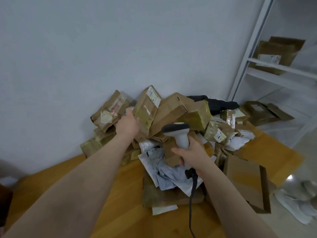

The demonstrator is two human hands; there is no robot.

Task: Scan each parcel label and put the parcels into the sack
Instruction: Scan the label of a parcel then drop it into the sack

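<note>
Half-bare table (51,194); left hand (127,125) on parcel (145,107) edge (grip perhaps), right (192,155) on scanner (181,134).

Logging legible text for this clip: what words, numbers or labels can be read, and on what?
"6": handwritten on the pale sticker of a taped parcel right of the scanner.
White label on the tall parcel at the left hand: too blurred.
Red print on the crumpled parcel: unreadable.
Shelf box label: too blurred.
</note>
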